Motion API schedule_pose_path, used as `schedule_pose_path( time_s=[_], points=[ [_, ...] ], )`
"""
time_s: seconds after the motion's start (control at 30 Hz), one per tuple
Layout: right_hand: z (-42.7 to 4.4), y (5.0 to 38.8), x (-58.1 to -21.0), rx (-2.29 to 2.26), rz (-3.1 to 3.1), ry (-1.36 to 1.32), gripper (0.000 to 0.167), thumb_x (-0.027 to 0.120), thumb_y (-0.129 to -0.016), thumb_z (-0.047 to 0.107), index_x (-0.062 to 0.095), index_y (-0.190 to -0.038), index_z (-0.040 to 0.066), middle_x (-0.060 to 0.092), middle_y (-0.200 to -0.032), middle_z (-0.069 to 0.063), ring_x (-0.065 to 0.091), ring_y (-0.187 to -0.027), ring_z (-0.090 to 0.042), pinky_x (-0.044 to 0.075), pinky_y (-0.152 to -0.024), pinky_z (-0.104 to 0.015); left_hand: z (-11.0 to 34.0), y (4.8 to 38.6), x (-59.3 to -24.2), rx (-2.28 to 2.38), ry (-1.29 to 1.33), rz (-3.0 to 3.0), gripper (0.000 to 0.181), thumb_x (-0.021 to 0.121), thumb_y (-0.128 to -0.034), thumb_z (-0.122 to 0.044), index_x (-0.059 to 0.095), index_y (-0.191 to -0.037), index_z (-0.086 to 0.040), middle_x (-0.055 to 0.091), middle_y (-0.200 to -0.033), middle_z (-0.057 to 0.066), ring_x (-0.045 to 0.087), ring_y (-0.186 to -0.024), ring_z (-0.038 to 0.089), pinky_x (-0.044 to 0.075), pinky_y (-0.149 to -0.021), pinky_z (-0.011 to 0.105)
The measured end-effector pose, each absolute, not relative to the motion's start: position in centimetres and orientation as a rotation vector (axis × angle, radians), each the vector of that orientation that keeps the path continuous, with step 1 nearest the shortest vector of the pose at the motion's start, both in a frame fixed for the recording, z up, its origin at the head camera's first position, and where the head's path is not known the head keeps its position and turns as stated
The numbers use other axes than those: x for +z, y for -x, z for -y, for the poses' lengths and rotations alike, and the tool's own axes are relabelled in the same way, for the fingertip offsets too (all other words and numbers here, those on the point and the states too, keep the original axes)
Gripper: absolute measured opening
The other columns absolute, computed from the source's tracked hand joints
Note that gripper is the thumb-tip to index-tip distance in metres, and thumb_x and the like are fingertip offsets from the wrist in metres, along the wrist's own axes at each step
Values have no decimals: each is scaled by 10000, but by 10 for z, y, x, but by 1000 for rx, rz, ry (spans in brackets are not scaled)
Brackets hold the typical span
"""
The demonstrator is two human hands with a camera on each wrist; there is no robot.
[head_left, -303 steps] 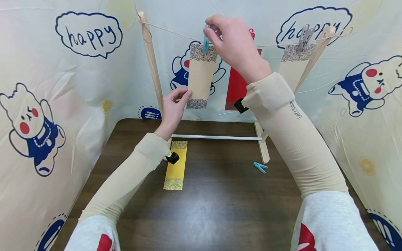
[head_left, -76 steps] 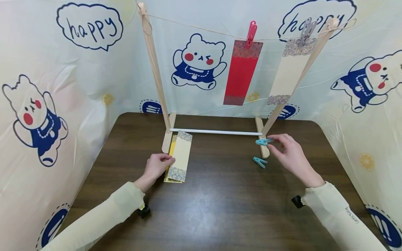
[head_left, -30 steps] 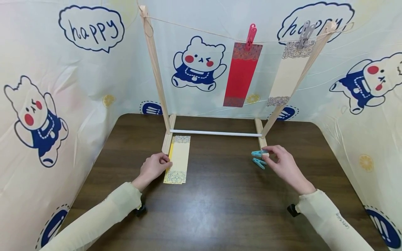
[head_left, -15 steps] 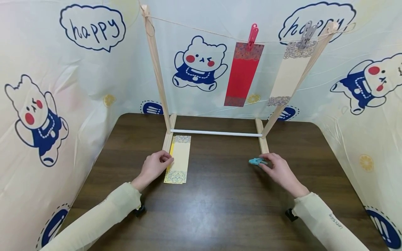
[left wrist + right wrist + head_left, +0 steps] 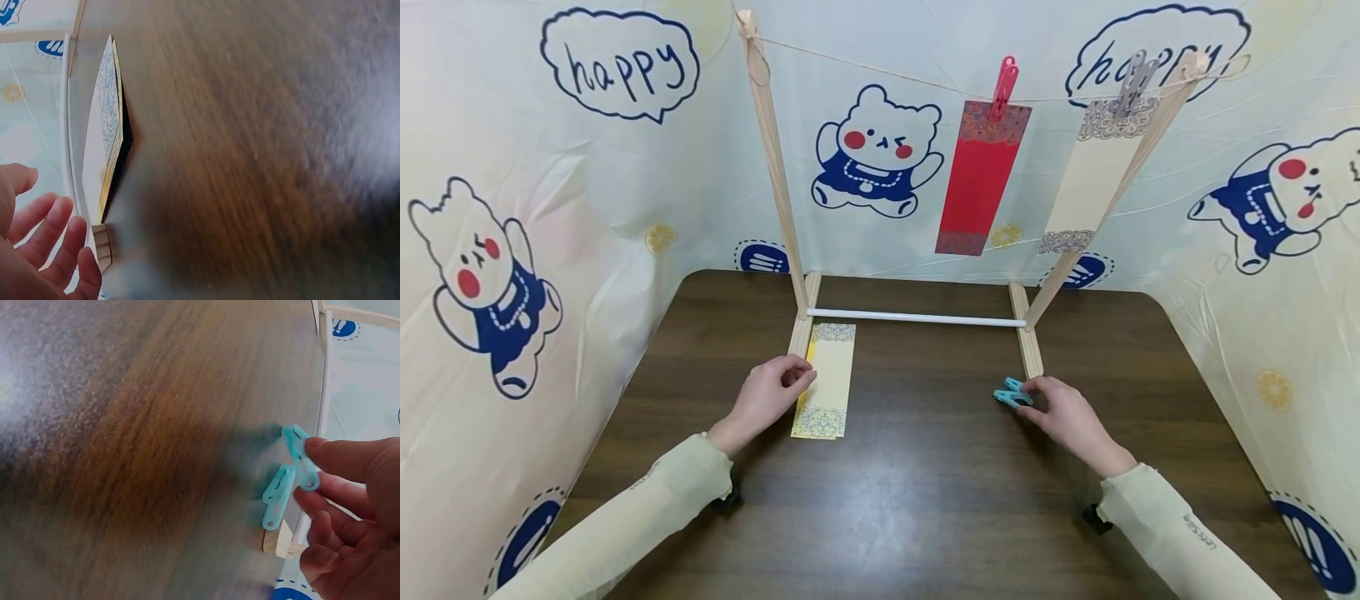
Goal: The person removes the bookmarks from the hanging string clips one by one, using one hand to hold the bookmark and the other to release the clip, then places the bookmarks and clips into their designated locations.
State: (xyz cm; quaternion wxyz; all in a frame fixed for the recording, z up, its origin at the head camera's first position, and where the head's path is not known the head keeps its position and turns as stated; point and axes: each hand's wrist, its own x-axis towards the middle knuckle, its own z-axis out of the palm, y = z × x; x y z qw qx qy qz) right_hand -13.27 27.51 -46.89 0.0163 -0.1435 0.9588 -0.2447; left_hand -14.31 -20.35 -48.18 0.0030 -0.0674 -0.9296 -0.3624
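At the table's right side, my right hand (image 5: 1071, 421) pinches a light-blue clothespin (image 5: 300, 459) between thumb and fingertips, low over the wood. A second light-blue clothespin (image 5: 279, 499) lies on the table right beside it, near the stand's wooden foot. My left hand (image 5: 767, 396) hovers at the left edge of a cream card (image 5: 831, 375) with patterned ends. The left wrist view has its fingers loosely bent, holding nothing. Under the cream card a yellow card (image 5: 809, 354) shows along one side.
A wooden stand with a left post (image 5: 771, 158), a white crossbar (image 5: 917, 317) and a string (image 5: 865, 65) spans the back. From the string hang a red card (image 5: 981, 179) on a pink clothespin (image 5: 1003, 87) and another cream card (image 5: 1096, 175) on grey clothespins (image 5: 1133, 83).
The cream card came off the string onto the yellow card; my left hand has since let it go. My right hand has lowered the blue clothespin toward the other one.
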Motion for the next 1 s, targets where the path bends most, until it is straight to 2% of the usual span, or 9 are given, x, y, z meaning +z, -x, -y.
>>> schedule_pose_path(
  time_s=[0.13,0.3,0.5,0.77,1.0],
  points=[
    [-275,134,-470,-724,-2949,429,246,829,-884,127,701,-1059,9,697,-1044,-157,673,-942,-318,562,-854,-536,204,144,-480,-1067,240,2917,207,747,-978,-228,736,-1104,-63,697,-924,58,572,-768,202,505,-679,330],
    [-275,133,-472,-664,-2929,413,247,848,-865,142,679,-1003,26,654,-959,-114,644,-865,-267,551,-776,-472,202,146,-477,-1017,269,2920,221,754,-973,-234,734,-1108,-61,694,-923,55,574,-776,202,504,-692,339],
    [-275,131,-473,-644,-2913,383,272,861,-849,152,642,-973,50,577,-866,-70,519,-747,-202,448,-652,-370,200,146,-476,-1010,259,2934,220,754,-973,-245,738,-1114,-76,709,-965,57,589,-805,203,520,-722,354],
    [-276,132,-471,-634,-2908,410,288,860,-854,168,632,-985,51,581,-855,-58,522,-739,-190,444,-645,-350,199,145,-475,-989,282,2926,252,749,-975,-255,738,-1143,-68,708,-963,57,601,-810,206,530,-724,369],
    [-275,135,-456,-697,-2982,439,179,817,-894,114,679,-986,47,634,-862,-47,581,-735,-172,490,-645,-345,197,146,-470,-977,304,2899,256,741,-978,-256,741,-1139,-58,722,-997,76,643,-854,238,556,-752,421]
  ],
)
